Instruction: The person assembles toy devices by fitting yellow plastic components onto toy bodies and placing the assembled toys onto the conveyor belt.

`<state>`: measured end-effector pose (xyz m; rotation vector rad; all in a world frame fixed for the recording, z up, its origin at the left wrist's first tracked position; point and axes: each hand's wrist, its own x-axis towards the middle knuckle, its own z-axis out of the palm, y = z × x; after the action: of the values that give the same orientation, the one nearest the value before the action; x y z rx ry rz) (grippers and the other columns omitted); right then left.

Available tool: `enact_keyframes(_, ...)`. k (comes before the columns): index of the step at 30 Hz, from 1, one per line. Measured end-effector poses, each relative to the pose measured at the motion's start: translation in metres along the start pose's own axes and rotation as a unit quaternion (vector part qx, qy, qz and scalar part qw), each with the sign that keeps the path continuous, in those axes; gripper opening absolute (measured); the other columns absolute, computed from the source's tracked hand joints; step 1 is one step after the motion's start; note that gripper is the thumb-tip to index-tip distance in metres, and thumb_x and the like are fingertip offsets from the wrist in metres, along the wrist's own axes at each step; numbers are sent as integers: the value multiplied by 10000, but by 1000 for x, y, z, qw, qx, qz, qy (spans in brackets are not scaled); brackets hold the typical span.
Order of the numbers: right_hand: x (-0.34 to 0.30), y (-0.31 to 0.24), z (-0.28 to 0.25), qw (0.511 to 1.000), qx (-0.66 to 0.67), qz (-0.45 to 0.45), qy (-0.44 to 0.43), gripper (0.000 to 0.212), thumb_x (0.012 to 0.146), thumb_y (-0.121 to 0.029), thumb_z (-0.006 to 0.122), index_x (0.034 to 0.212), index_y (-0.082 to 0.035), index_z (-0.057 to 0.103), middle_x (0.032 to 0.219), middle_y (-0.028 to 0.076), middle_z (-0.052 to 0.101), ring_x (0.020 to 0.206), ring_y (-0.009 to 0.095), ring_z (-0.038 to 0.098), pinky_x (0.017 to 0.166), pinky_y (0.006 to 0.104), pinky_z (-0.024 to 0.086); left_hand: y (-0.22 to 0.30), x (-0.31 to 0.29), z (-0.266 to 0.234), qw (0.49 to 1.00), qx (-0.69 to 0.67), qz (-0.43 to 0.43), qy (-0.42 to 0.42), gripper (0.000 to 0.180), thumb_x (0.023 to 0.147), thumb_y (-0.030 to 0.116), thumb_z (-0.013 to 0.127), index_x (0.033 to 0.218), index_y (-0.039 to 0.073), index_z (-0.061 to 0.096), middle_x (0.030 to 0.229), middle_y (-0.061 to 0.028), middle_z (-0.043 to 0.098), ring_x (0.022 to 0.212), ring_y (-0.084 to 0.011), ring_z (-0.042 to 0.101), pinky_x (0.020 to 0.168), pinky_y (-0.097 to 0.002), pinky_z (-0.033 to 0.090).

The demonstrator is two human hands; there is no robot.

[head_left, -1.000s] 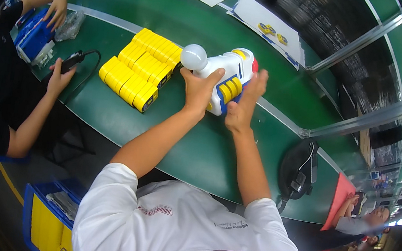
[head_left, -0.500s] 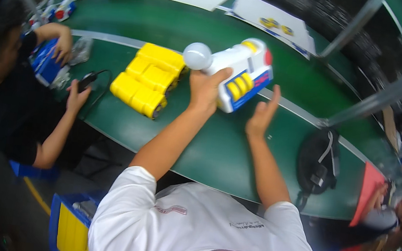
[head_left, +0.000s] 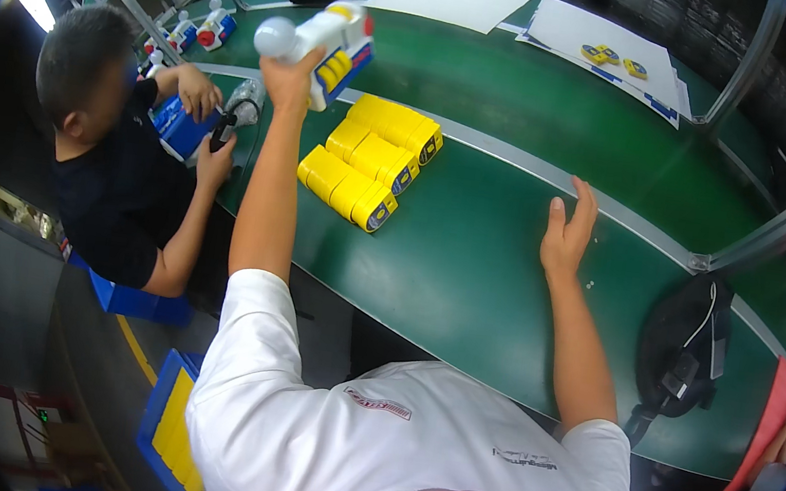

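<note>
My left hand is closed around a white and blue plastic toy-like device with a round white ball at one end, yellow ribs and a red tip. I hold it up at the far left of the table, just beyond three rows of yellow rounded packs. Round dark labels show on the end packs. My right hand is open and empty over the green table, fingers stretched out and thumb apart, to the right of the packs.
At my left a co-worker holds a black corded tool near a blue part. Similar devices stand beyond. White sheets bear several yellow discs. A black bag lies at right; a blue crate stands below left.
My left hand has carried the device leftward and away from my right hand, past the yellow packs. My right hand has stayed open, apart from it. The view has also shifted.
</note>
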<state>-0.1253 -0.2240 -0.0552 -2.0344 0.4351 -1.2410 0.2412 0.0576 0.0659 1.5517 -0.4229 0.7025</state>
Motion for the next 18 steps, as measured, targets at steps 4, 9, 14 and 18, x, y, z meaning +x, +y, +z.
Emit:
enact_keyframes(4, -3, 8, 2, 1000, -28, -12, -7, 387, 965, -244, 533, 1277, -15, 529, 1326, 182, 507, 1299, 363, 411, 1102, 443, 298, -39, -3, -27, 1000, 5, -20, 15, 777, 608, 143, 905, 1246, -30, 497, 1175, -159, 599, 1093, -287, 588, 967, -392, 450)
enact_keyframes(9, -3, 7, 0, 999, -36, -16, -20, 359, 941, -230, 567, 1236, -25, 557, 1285, 167, 539, 1275, 362, 434, 1096, 449, 307, -62, -22, -37, 995, 9, -100, 22, 719, 666, 149, 877, 1253, -31, 503, 1195, -162, 589, 1107, -279, 576, 977, -389, 441)
enact_keyframes(14, -1, 15, -5, 995, -73, -68, 30, 366, 831, -139, 649, 1169, -15, 584, 1193, 195, 579, 1156, 390, 512, 1013, 466, 379, -122, -9, -35, 996, 77, -13, -48, 737, 665, 274, 900, 1243, -31, 560, 1211, -161, 620, 1100, -297, 587, 1012, -398, 426)
enact_keyframes(18, 8, 0, 12, 998, -60, 10, -3, 384, 688, -79, 687, 1055, -15, 594, 1021, 195, 591, 977, 415, 552, 826, 478, 455, -185, 15, -97, 941, 188, -185, -211, 314, 946, 221, 618, 1153, -4, 690, 1025, -126, 716, 889, -219, 671, 831, -336, 529)
